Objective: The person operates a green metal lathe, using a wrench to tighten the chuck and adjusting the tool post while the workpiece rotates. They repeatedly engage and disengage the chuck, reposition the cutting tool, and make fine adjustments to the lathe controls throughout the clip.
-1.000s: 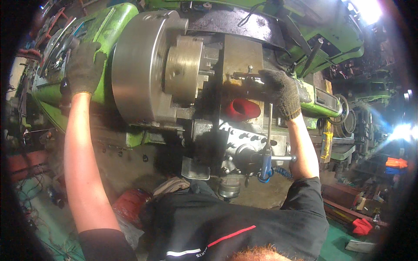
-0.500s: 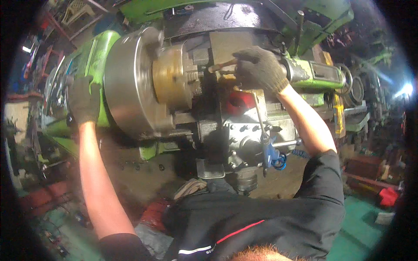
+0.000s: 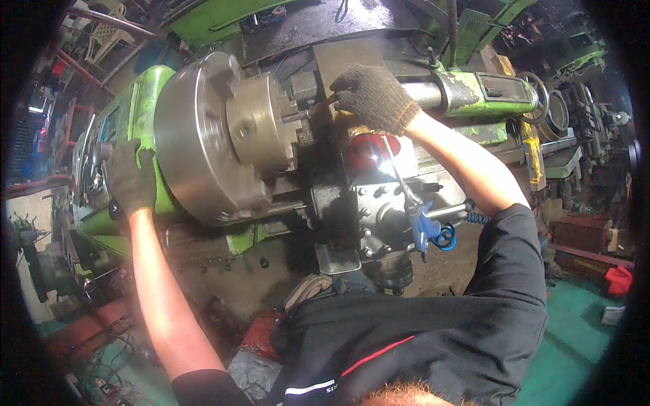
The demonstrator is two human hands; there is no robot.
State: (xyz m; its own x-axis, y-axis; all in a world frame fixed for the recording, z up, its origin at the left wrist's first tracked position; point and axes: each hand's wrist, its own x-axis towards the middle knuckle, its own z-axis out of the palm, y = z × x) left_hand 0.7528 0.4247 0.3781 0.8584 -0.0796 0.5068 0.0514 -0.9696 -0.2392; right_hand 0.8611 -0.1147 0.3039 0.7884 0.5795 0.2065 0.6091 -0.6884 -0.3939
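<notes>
Black shirt [image 3: 433, 318], red stripe [image 3: 377, 356]; 2 dark gloves [image 3: 376, 98].

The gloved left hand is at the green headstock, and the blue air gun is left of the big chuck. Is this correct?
Not quite: the head view shows the blue air gun right of the big chuck, not left. The gloved left hand is at the green headstock, as you say.

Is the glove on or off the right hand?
On: the dark knitted glove covers the right hand, its yellowish cuff meeting bare forearm.
</notes>
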